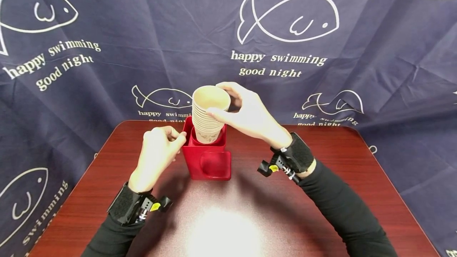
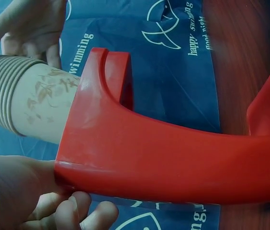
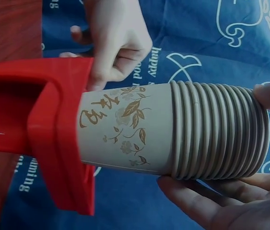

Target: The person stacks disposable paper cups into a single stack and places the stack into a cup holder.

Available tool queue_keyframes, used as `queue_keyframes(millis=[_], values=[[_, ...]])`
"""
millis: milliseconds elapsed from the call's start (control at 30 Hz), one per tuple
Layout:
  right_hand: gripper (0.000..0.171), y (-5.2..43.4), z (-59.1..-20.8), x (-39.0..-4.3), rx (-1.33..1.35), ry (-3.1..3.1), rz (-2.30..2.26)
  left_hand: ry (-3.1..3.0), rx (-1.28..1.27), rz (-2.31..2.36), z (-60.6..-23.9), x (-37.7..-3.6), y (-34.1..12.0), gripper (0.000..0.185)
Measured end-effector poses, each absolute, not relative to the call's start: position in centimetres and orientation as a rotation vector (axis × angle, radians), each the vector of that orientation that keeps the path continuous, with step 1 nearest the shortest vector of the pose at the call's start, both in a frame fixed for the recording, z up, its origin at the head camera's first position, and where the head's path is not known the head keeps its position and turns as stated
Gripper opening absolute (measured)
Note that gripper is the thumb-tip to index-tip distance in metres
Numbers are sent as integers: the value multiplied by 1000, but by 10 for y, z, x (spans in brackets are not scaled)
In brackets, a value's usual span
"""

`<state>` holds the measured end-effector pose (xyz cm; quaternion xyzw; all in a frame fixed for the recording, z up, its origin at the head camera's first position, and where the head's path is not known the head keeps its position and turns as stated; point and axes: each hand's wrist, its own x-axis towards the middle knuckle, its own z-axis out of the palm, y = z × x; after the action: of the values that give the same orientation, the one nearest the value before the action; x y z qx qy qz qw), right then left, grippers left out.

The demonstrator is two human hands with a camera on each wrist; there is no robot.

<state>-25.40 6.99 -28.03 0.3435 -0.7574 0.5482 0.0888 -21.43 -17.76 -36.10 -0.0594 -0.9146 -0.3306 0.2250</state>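
A stack of nested paper cups [image 1: 210, 118] stands mouth up, its lower end inside a red plastic cup holder [image 1: 200, 162]. My right hand [image 1: 250, 112] grips the stack near the top, thumb on the near side and fingers round the far side. In the right wrist view the cups [image 3: 125, 129] show a brown flower print and stacked rims. My left hand [image 1: 157, 150] pinches the upper left edge of the holder; the left wrist view shows the holder's wall [image 2: 149, 158] beside that thumb, with the other fingers curled behind. The bottom of the stack is hidden inside the holder.
The holder stands on a reddish-brown wooden table [image 1: 285, 209], towards its back edge. Behind the table hangs a dark blue cloth [image 1: 200, 46] with white fish drawings and lettering. Each wrist wears a black strap [image 1: 301, 152] with a small camera mount.
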Motion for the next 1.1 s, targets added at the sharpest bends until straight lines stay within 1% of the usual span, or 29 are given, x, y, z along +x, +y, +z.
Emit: queue_keyframes(millis=[467, 1100], values=[[51, 62, -301, -259, 993, -2359, 1541, -2512, -171, -921, -360, -214, -177, 22], [57, 58, -320, -261, 968, -2483, 1396, -2521, -170, -925, -361, -214, -178, 23]])
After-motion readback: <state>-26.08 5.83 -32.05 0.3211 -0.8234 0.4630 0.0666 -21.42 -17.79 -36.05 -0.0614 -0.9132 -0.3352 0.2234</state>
